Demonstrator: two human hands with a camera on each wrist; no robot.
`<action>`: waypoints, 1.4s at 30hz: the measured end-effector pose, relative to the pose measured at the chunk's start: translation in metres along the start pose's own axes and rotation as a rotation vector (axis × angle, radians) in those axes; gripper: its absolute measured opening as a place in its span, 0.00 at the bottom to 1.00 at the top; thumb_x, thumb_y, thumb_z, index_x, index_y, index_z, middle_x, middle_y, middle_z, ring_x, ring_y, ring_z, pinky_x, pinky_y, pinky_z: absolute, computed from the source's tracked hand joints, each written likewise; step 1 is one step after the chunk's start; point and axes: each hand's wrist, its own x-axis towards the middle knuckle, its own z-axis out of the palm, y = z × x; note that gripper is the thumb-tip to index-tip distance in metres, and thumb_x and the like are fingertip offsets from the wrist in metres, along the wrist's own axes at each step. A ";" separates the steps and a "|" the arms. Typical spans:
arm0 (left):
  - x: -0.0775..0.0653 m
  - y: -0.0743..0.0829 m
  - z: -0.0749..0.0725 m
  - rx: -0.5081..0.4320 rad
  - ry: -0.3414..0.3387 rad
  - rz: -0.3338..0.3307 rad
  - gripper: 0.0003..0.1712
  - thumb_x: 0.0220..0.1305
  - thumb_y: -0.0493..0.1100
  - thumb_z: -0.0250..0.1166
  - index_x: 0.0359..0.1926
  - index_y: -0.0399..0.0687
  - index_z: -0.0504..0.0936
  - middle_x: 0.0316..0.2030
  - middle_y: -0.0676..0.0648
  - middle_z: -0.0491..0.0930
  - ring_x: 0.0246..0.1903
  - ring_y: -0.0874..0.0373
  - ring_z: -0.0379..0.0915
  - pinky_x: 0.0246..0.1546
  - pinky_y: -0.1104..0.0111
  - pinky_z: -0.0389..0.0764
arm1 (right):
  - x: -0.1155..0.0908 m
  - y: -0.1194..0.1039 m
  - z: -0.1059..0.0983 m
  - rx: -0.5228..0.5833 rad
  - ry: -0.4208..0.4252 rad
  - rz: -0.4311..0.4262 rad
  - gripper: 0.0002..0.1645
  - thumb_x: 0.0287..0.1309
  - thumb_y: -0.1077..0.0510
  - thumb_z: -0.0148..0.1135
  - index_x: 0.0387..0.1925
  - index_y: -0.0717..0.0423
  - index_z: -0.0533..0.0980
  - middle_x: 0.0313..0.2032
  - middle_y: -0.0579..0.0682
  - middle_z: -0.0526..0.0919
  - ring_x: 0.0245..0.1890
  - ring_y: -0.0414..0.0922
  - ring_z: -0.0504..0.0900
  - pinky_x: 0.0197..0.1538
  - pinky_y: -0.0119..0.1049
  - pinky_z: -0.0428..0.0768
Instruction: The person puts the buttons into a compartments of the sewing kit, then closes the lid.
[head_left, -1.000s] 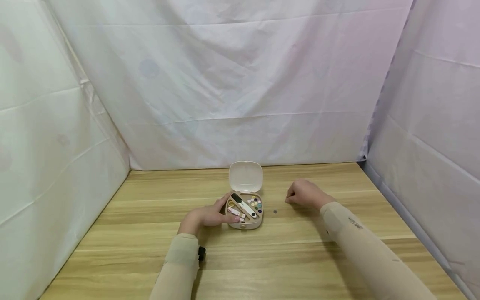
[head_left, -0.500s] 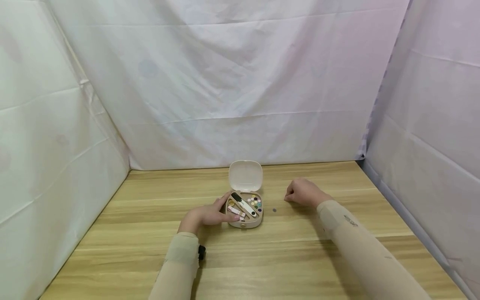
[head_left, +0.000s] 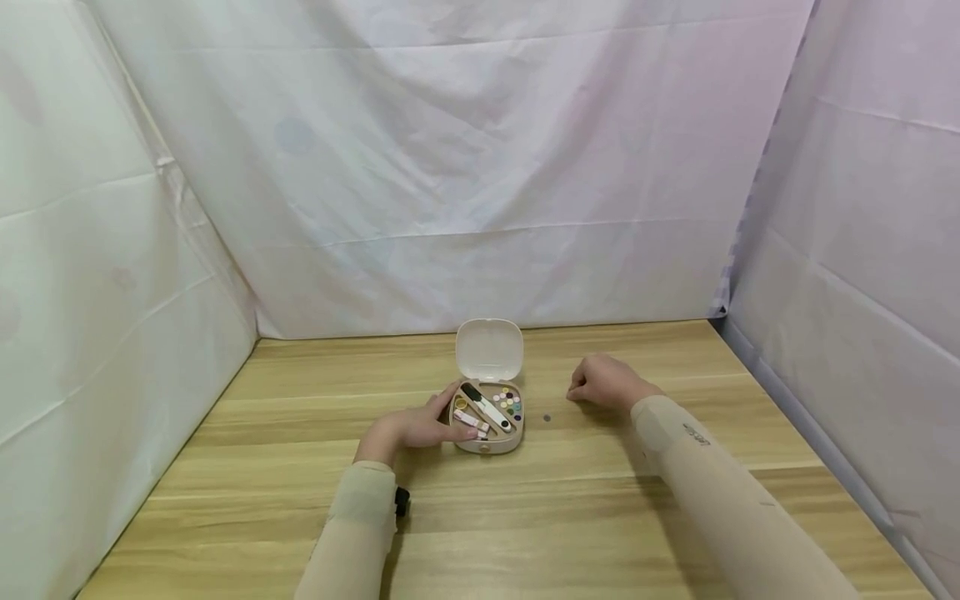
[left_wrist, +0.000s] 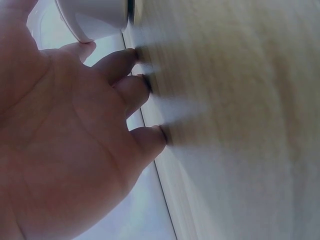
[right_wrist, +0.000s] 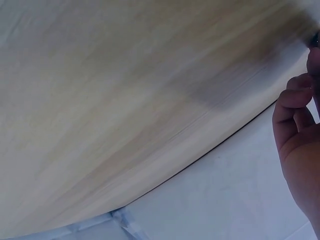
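Note:
A small cream sewing box [head_left: 489,447] stands on the table, its lid [head_left: 490,350] raised at the back. Inside lie white-handled thread snips [head_left: 492,412], a white-and-pink tape-like strip [head_left: 471,423], a yellow ring-shaped item [head_left: 461,403] and several coloured buttons [head_left: 507,402]. My left hand [head_left: 420,427] holds the box at its left side, thumb over the front rim; in the left wrist view its other fingertips rest on the table. To the right, my right hand [head_left: 609,383] is low over the table, thumb and forefinger pinching a small dark button-like piece [right_wrist: 314,40], partly cut off by the frame edge.
A loose grey button [head_left: 547,418] lies on the wood-grain table [head_left: 480,525] between the box and my right hand. White cloth [head_left: 465,167] hangs behind the table and at both sides. A black wrist strap piece [head_left: 402,502] sits at my left wrist.
The head view shifts slightly. Both hands, the box and the loose button keep their places relative to one another.

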 end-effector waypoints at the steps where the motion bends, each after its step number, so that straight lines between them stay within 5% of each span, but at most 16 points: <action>1: 0.000 0.000 0.000 0.000 0.000 -0.002 0.63 0.66 0.69 0.70 0.87 0.69 0.39 0.87 0.36 0.41 0.84 0.30 0.40 0.81 0.33 0.51 | 0.000 0.000 0.000 -0.002 0.001 -0.002 0.12 0.68 0.53 0.73 0.27 0.45 0.89 0.35 0.43 0.91 0.27 0.39 0.72 0.37 0.36 0.74; 24: 0.008 -0.006 0.000 0.006 -0.009 -0.015 0.65 0.62 0.74 0.70 0.87 0.72 0.39 0.87 0.37 0.39 0.85 0.31 0.37 0.81 0.33 0.50 | 0.006 -0.009 -0.011 -0.085 -0.056 -0.010 0.14 0.66 0.52 0.74 0.22 0.45 0.86 0.24 0.40 0.84 0.25 0.39 0.72 0.34 0.35 0.73; 29: 0.013 -0.011 0.000 0.015 -0.020 -0.012 0.69 0.57 0.79 0.71 0.87 0.74 0.38 0.87 0.37 0.38 0.84 0.29 0.38 0.80 0.31 0.51 | 0.006 -0.008 -0.010 -0.084 -0.058 -0.016 0.12 0.66 0.52 0.75 0.25 0.45 0.88 0.27 0.40 0.87 0.25 0.38 0.72 0.34 0.34 0.74; 42: -0.001 -0.001 0.001 -0.039 -0.002 -0.026 0.63 0.65 0.68 0.72 0.87 0.71 0.40 0.87 0.38 0.39 0.85 0.31 0.36 0.81 0.32 0.48 | 0.000 0.001 0.001 -0.028 0.014 -0.035 0.05 0.66 0.53 0.74 0.33 0.44 0.92 0.38 0.42 0.93 0.35 0.37 0.84 0.46 0.43 0.87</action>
